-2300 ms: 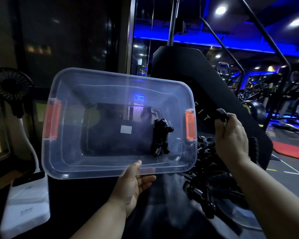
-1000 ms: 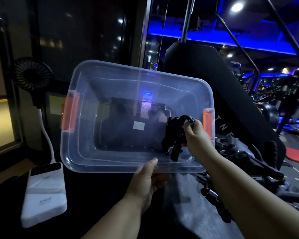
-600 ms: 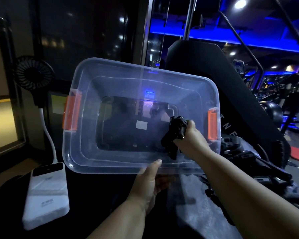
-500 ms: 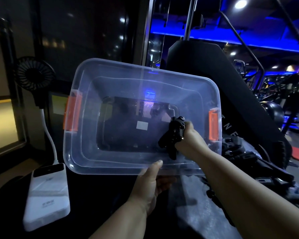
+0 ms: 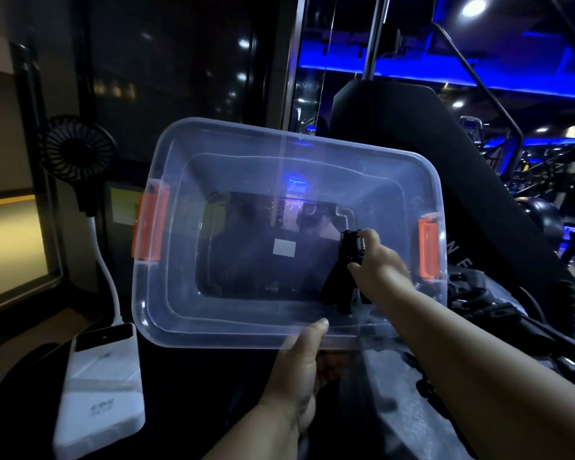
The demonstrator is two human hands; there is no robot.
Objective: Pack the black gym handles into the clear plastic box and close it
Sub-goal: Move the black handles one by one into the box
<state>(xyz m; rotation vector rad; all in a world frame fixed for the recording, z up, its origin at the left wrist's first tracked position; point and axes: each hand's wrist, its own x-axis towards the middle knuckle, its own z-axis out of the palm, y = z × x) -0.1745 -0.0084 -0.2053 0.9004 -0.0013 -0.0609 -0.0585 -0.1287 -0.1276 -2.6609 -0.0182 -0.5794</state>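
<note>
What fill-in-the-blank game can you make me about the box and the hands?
1. The left hand holds the box, which has no ____ on.
2. The right hand grips a ____ handle inside it.
3. The box's two clips are ____.
4. The power bank lies to the box's ____.

Missing words: lid, black, orange, left.
</note>
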